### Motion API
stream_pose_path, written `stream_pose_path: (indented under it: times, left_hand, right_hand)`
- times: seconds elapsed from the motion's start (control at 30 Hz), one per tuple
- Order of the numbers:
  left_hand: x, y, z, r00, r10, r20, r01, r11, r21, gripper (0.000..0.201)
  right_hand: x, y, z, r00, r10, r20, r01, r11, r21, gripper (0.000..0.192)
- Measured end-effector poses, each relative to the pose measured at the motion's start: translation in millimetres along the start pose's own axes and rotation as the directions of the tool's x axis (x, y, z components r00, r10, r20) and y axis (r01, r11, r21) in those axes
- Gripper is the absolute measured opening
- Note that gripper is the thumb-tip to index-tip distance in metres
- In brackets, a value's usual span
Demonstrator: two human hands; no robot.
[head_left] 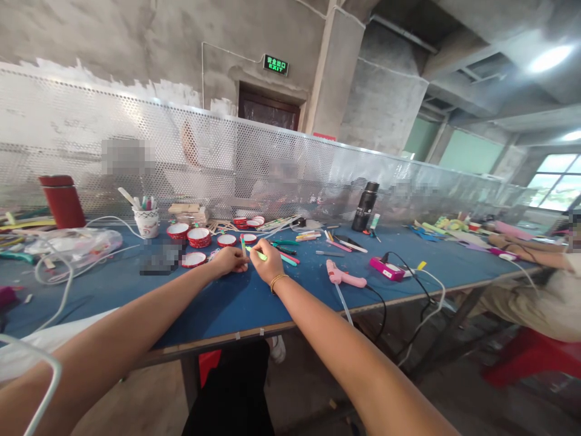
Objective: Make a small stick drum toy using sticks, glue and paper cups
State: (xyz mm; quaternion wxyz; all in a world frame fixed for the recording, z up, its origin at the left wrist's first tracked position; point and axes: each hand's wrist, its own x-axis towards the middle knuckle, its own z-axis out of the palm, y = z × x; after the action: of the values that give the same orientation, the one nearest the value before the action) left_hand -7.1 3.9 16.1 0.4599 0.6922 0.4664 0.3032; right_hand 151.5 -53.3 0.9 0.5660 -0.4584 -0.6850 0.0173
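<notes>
Both my arms reach forward over a blue table (227,303). My left hand (230,260) rests on the table with its fingers closed around a thin green stick (243,244) that stands upright. My right hand (267,259), with a gold bracelet at the wrist, pinches a light green stick (260,255) lying just beside the left hand. Several more coloured sticks (287,253) lie right behind the hands. Red and white round lids (198,237) sit to the left of them.
A pink glue gun (341,276) and a pink box (387,268) with black cables lie to the right. A cup of pens (146,220), a red flask (62,200) and a black flask (365,206) stand near a perforated metal screen (295,169). Another person's arm (531,254) rests at far right.
</notes>
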Motion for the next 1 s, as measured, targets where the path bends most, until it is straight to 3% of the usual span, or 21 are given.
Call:
stream_pose_path:
  times: [0.6, 0.83, 1.0]
  left_hand:
    - [-0.5, 0.6, 0.7, 1.0, -0.005, -0.007, 0.005, 1.0, -0.015, 0.031]
    - [-5.2, 5.3, 0.3, 1.0, -0.01, -0.004, 0.01, 1.0, 0.0, 0.032]
    - [-4.1, 3.1, 0.6, 1.0, -0.003, -0.008, 0.003, 1.0, -0.013, 0.033]
  right_hand:
    - [-0.3, -2.1, 1.6, 0.999, 0.002, 0.032, -0.002, 1.0, 0.01, 0.014]
    - [-0.7, -1.8, -0.6, 1.0, 0.007, -0.007, -0.007, 1.0, 0.009, 0.015]
    - [-1.4, -4.1, -0.2, 0.999, -0.015, 0.034, 0.015, 1.0, 0.022, 0.015]
